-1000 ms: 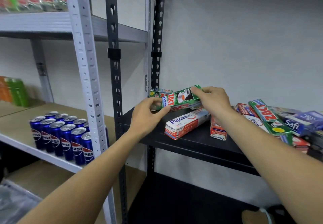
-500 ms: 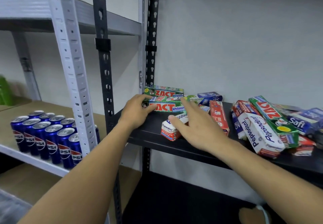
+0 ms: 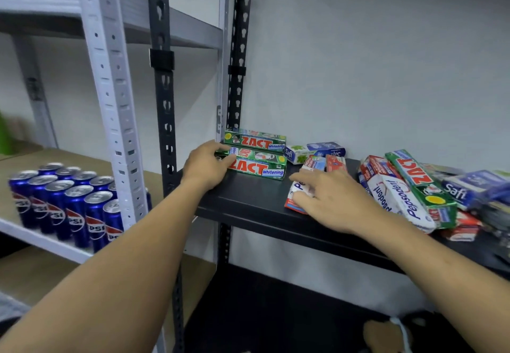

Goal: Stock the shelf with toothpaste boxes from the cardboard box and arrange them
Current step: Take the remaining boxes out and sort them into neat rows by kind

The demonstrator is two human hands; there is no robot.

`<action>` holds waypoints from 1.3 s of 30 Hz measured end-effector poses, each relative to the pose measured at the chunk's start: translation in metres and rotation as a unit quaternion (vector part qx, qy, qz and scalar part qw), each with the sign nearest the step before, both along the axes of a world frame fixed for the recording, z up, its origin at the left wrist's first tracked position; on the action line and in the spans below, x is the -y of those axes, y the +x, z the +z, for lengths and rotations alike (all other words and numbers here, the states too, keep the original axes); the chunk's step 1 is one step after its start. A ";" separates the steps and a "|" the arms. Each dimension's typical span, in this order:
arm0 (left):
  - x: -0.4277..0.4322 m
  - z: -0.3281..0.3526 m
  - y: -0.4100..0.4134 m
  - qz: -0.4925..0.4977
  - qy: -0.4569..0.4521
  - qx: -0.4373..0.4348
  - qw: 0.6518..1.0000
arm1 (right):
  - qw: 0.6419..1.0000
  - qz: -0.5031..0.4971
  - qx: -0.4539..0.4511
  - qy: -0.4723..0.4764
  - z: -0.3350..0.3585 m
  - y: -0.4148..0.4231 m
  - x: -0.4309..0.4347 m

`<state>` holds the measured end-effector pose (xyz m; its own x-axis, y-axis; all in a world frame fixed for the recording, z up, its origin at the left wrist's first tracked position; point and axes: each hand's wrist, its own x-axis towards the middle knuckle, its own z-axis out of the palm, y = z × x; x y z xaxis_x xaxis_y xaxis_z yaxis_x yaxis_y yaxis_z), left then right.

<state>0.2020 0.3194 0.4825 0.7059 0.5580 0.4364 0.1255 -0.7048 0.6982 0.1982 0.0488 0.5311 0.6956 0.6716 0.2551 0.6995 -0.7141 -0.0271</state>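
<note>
left hand (image 3: 205,166): fingers curled round the left end of the front zact box (image 3: 258,169); i read this as squaring it up, not carrying it.
right hand (image 3: 334,201): fingers (image 3: 302,179) spread and laid on a pepsodent box (image 3: 292,205) near the shelf's front edge; no pinch yet.
change: a second ago both hands carried a green zact box in the air. it now lies on the black shelf (image 3: 248,203) at the left rear corner, just in front of the rear zact box (image 3: 254,141). the right hand has let go of it and moved to the pepsodent box.
meaning: i count one more zact box as placed; the zact row is started and the next item is under my right hand.
remaining stock: loose pile (image 3: 414,187) at the right of the shelf, boxes overlapping at mixed angles; safi box (image 3: 314,150) against the wall, between row and pile.
cardboard box: not in view.
neighbouring rack: pepsi cans (image 3: 63,201), well apart, not involved.
next move: i expect to close the right fingers on the pepsodent box and line it up beside the zact row.
</note>
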 end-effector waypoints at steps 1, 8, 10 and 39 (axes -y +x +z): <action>-0.001 0.001 0.001 0.001 -0.005 -0.001 1.000 | 1.000 -0.012 -0.003 -0.009 0.003 0.003 0.002; -0.003 0.003 0.002 0.006 -0.035 -0.015 0.999 | 0.997 -0.071 -0.005 0.025 0.025 0.046 -0.011; -0.001 0.002 0.001 0.010 -0.027 -0.015 0.999 | 0.998 -0.061 -0.009 0.022 0.030 0.072 -0.025; -0.010 0.001 0.021 0.054 -0.022 -0.065 0.996 | 0.983 -0.041 -0.176 0.031 0.022 0.141 -0.062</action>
